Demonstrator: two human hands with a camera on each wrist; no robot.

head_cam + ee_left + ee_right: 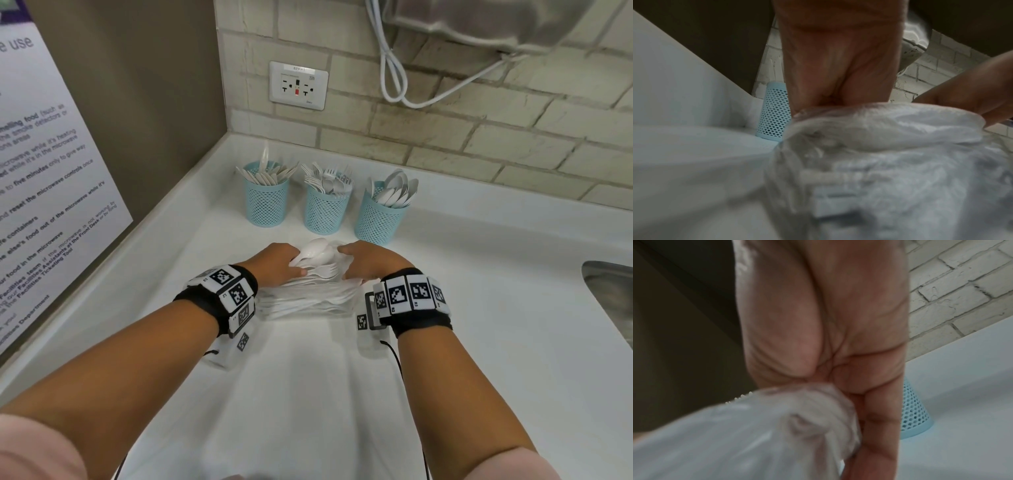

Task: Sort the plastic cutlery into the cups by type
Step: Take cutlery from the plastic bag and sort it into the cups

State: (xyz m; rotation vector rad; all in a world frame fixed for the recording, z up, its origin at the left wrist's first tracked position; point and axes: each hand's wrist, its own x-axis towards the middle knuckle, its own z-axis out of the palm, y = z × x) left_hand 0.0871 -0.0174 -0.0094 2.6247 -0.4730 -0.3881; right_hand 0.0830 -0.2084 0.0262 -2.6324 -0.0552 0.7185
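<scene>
A clear plastic bag of white cutlery lies on the white counter, with spoons and forks showing at its far end. My left hand grips that far end from the left, fingers curled into the plastic. From the right, my right hand clutches bunched bag plastic. Behind stand three blue mesh cups: the left cup holds knives, the middle cup forks, the right cup spoons. In the left wrist view the bag lies under my palm, which hides the fingertips.
A steel sink cuts into the counter at the far right. A brick wall with an outlet and a hanging white cord runs behind the cups. A side wall with a poster bounds the left.
</scene>
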